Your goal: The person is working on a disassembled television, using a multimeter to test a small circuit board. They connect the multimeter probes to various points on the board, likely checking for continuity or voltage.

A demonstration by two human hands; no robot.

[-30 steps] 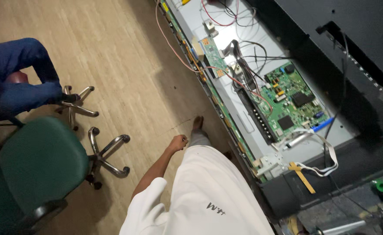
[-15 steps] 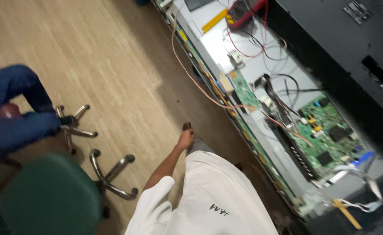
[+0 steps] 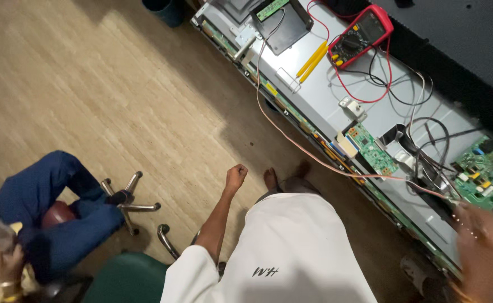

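At the far lower left of the frame a seated person in blue trousers [image 3: 61, 207] is tucked in beside a chair base [image 3: 131, 205] with chrome legs, and one green chair seat [image 3: 126, 280] shows at the bottom edge. Moving right, the left hand [image 3: 236, 177] hangs over the wooden floor [image 3: 89, 84], curled into a loose fist and holding nothing, arm coming out of a white sleeve [image 3: 193, 269]. Just beside it, two bare feet [image 3: 270, 178] stand on the floor, near the edge of the opened flat panel [image 3: 325, 95] that runs diagonally from top centre to lower right. On that panel, upper centre, one black cover plate [image 3: 283, 25] lies with a small green strip board on it; next come two yellow probes [image 3: 312, 59] side by side, then one red multimeter [image 3: 361, 28] with red and black leads trailing down. One pinkish wire [image 3: 291, 140] sweeps along the panel edge toward the lower right. Further right sits a small green circuit board [image 3: 372, 148], then a larger green circuit board [image 3: 490, 174] at the right edge. In the lower right corner, the right hand [image 3: 485, 247] is blurred over the panel just below that larger board; how far it is open and whether it grips anything cannot be told.
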